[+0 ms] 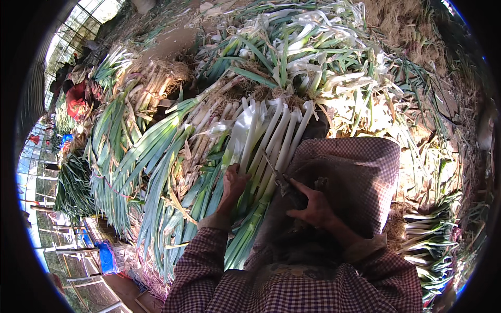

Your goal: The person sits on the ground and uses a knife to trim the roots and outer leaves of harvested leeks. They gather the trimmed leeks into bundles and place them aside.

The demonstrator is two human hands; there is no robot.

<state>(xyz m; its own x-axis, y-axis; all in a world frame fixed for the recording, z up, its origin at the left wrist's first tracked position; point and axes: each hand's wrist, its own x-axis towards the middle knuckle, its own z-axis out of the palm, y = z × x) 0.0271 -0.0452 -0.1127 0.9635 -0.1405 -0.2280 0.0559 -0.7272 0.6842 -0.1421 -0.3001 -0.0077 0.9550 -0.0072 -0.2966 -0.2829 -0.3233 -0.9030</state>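
Note:
My left hand (235, 182) is curled around the stalk of a long green onion (249, 141), where white turns to green. Translucent loose skin (239, 135) lies beside that stalk. In my right hand (315, 208) is a dark hand tool (287, 188) with a thin metal tip, which looks like an air blow gun. Its tip points up and left, over several clean white stalks (280, 135) lying side by side. Those stalks rest against my covered leg (352, 156), their green leaves (246, 238) trailing toward me. My grip hides part of the tool's handle.
Unpeeled green onions with brown outer skin (203, 117) lie to the left, leaves (156, 187) spread toward me. Peeled skins and leaves (301, 43) are heaped ahead. A bundle of onions (426, 234) lies at the right. Farther left is a person in red (77, 101).

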